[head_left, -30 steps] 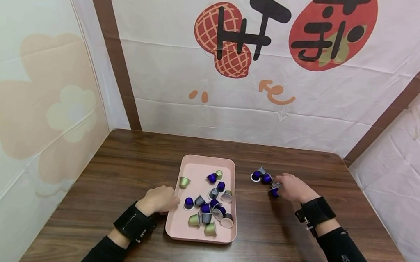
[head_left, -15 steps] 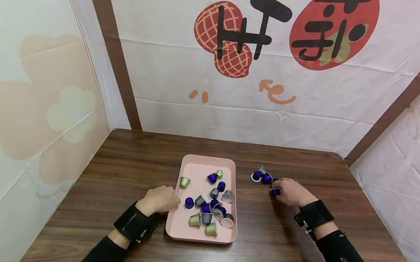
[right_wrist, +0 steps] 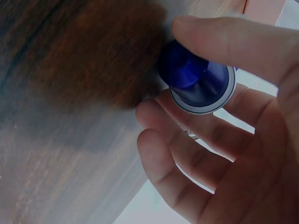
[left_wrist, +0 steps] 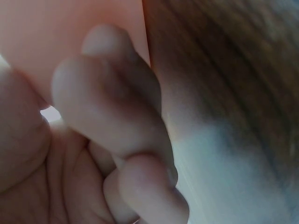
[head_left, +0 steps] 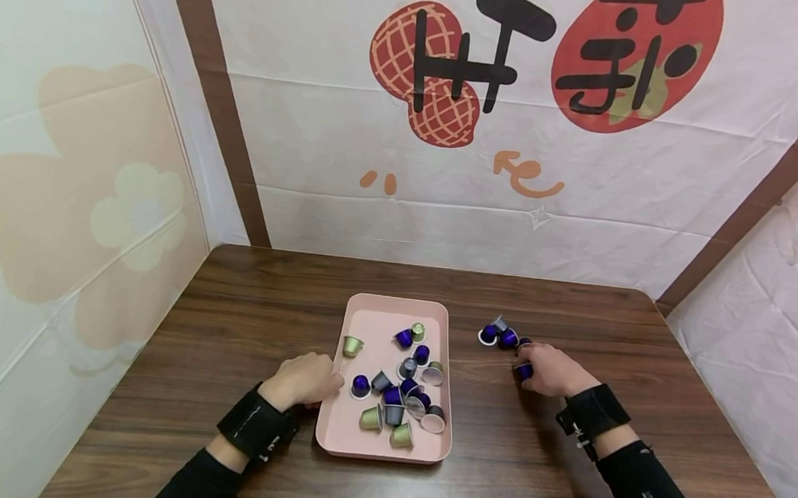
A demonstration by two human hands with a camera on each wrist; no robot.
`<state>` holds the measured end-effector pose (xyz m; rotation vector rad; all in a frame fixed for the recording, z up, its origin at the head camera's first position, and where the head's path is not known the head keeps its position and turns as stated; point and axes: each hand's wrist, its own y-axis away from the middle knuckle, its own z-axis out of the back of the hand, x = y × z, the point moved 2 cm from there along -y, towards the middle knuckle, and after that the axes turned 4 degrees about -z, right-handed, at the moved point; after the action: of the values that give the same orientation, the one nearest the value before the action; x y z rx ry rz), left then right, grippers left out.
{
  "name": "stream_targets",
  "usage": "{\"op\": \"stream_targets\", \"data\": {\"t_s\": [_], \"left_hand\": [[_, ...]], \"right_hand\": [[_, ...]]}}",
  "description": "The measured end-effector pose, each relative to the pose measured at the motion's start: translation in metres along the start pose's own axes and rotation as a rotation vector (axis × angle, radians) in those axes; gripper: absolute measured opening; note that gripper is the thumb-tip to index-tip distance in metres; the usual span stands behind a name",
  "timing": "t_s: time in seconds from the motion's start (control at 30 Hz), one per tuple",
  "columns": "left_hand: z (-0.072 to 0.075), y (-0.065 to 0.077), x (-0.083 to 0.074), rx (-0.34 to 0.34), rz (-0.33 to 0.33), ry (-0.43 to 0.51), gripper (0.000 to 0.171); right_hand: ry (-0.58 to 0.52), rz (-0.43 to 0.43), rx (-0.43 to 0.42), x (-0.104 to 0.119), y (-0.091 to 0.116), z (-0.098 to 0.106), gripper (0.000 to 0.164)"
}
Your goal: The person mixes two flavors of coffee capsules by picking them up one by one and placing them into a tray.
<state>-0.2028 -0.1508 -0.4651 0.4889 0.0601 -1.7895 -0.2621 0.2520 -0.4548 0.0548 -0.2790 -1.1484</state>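
In the head view, my left hand (head_left: 304, 382) grips the left rim of a pink tray (head_left: 349, 437). Its fingers (left_wrist: 112, 102) are curled at the tray's edge in the left wrist view. Over the table on the right, my right hand (head_left: 554, 372) holds a blue coffee capsule (right_wrist: 196, 77) between thumb and fingers, its pale rim toward the palm. Just beyond the fingertips sits a small cluster of blue capsules (head_left: 508, 338) with one grey-blue capsule (head_left: 499, 323). Another dark capsule (head_left: 524, 342) is partly hidden by the right hand.
Inside the tray lie several blue, grey and green capsules (head_left: 371, 418), some upright and some on their sides. The brown wooden table (head_left: 283, 294) ends at a printed cloth wall (head_left: 317, 219) at the back, with more cloth at both sides.
My right hand has drawn slightly toward me, away from the cluster, with the blue capsule at its fingers. The left hand and the tray hold still.
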Motion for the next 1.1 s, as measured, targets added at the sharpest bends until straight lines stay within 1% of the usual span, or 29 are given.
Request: {"op": "stream_targets", "data": {"t_s": [0.17,0.37,0.73,0.93,1.1], "left_hand": [[0.0,0.0,0.0,0.001,0.0,0.001,0.032],[0.0,0.0,0.0,0.005,0.007,0.0,0.031],[0.0,0.0,0.0,0.002,0.002,-0.002,0.031],[0.0,0.0,0.0,0.004,0.003,-0.002,0.032],[0.0,0.0,0.0,0.005,0.001,0.003,0.032]], "right_hand": [[0.008,-0.006,-0.007,0.003,0.0,0.0,0.029],[-0.013,-0.036,0.016,0.01,0.001,0.003,0.028],[-0.013,0.031,-0.023,0.03,0.002,0.012,0.029],[0.001,0.061,-0.042,0.045,-0.001,0.017,0.026],[0.01,0.07,-0.055,0.058,-0.003,0.022,0.03]]}}
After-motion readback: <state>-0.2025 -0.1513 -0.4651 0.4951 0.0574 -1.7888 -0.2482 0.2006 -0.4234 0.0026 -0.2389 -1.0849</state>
